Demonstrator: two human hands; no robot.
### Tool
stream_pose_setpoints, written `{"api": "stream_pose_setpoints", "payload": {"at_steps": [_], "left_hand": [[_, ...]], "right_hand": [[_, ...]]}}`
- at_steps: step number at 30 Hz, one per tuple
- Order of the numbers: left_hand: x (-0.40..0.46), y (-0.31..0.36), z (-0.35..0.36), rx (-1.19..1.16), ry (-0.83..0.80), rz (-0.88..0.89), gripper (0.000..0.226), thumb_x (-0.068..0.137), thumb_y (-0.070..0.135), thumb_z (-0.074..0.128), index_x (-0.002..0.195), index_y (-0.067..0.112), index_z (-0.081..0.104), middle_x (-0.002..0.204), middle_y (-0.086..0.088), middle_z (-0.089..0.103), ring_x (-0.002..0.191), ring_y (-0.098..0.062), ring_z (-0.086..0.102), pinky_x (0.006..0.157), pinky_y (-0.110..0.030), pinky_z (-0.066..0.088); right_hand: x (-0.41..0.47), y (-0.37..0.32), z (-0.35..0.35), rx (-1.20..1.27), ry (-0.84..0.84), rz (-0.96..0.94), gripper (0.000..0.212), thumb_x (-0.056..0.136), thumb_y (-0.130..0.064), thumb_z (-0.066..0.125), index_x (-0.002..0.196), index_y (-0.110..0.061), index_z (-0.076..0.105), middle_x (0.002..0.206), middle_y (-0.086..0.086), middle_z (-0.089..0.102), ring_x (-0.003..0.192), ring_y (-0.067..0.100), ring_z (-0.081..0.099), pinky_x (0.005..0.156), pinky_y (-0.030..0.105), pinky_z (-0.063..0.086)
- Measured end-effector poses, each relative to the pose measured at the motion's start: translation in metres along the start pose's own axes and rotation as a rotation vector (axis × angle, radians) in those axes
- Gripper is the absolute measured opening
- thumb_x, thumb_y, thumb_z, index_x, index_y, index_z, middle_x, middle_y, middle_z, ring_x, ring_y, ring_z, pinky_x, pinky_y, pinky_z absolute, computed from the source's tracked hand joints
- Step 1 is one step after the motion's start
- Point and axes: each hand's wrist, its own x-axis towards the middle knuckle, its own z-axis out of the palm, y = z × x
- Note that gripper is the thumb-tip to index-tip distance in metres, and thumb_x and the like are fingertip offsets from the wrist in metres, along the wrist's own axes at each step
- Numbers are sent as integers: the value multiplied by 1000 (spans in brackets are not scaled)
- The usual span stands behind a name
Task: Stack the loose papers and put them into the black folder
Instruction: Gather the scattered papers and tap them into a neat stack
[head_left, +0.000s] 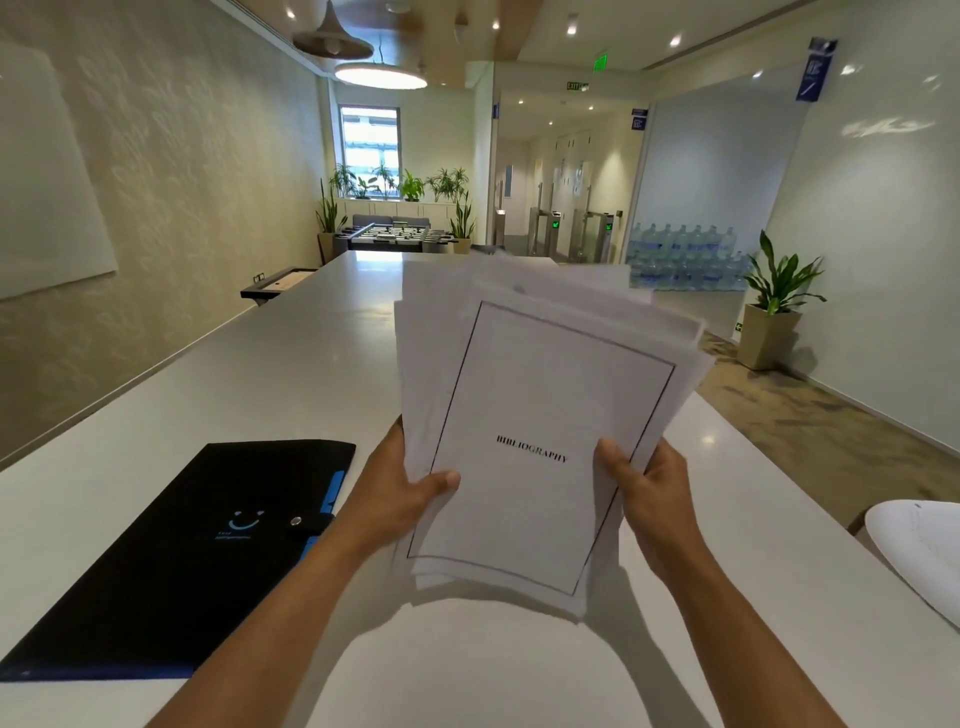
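White papers (540, 415) between both raised hands

The papers (540, 415) hid most of the fingers of the left hand (400, 499) and the right hand (649, 493); only the thumbs showed in front. The sheets behind the front page were mostly covered. The small words on the black folder (208, 545) were too tiny to read. A white thing (919, 551) on the worktop (156, 415) was cut off by the right edge.
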Motion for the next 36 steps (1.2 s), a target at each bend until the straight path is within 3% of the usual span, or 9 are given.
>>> {"api": "stream_pose_setpoints", "payload": {"at_steps": [4, 7, 12, 15, 19, 23, 26, 30, 36], "left_hand": [[12, 27, -11, -4, 38, 80, 55, 77, 27, 78, 124, 30, 49, 113, 13, 64, 102, 0, 62, 84, -23, 50], [17, 38, -15, -77, 31, 112, 57, 76, 24, 79, 126, 23, 52, 116, 5, 67, 106, -8, 64, 90, -33, 53], [12, 31, 4, -229, 94, 51, 59, 72, 15, 82, 121, 30, 52, 111, 6, 66, 102, -5, 63, 83, -24, 55], [13, 31, 16, -249, 139, 37, 56, 77, 16, 78, 125, 25, 50, 113, 2, 63, 104, -10, 62, 85, -30, 54], [19, 46, 24, -164, 185, 82, 45, 84, 23, 70, 122, 27, 47, 114, 7, 60, 106, -12, 59, 76, -19, 52], [23, 66, 20, -125, 242, 180, 48, 85, 28, 68, 126, 29, 42, 116, 10, 57, 104, -5, 59, 68, -6, 49], [18, 64, 11, -140, 222, 218, 60, 82, 30, 72, 130, 33, 37, 115, 20, 55, 103, 6, 58, 73, -11, 52], [9, 39, 12, -270, 155, 75, 66, 78, 24, 77, 131, 30, 38, 119, 6, 59, 103, -6, 61, 82, -28, 54], [-4, 9, 32, -310, 184, -12, 63, 80, 18, 74, 130, 30, 38, 114, 8, 58, 95, -1, 63, 65, -12, 52]], "right_hand": [[9, -30, 1, 23, 5, -124, 17, 86, -29, 66, 103, -32, 68, 101, -13, 75, 93, 11, 71, 73, 21, 57], [9, -33, 0, -20, -69, -105, 29, 84, -29, 72, 113, -29, 65, 107, -10, 73, 98, 12, 70, 77, 24, 57], [0, -17, 7, -48, -86, -48, 42, 80, -9, 73, 107, -39, 61, 102, -17, 72, 94, 7, 69, 72, 22, 57], [-1, -16, 10, -102, -28, -73, 46, 80, -8, 71, 102, -47, 59, 98, -19, 70, 93, 2, 66, 69, 20, 55], [3, -21, 15, -154, 10, -114, 35, 84, -7, 66, 105, -33, 60, 99, -11, 69, 88, 3, 68, 75, 30, 58], [6, -37, 17, -118, 77, -198, 39, 84, -12, 68, 105, -42, 56, 98, -19, 66, 89, -3, 66, 64, 13, 53], [0, -37, 9, -96, 35, -181, 48, 78, -23, 71, 109, -52, 50, 105, -21, 65, 97, 1, 65, 70, 19, 56], [-14, -18, 9, -67, -8, -102, 50, 69, -19, 69, 108, -43, 51, 102, -17, 67, 96, 6, 66, 74, 26, 58], [-28, 11, 20, -107, 116, -48, 45, 69, -13, 64, 104, -39, 51, 100, -9, 65, 88, 13, 67, 65, 24, 58]]}}
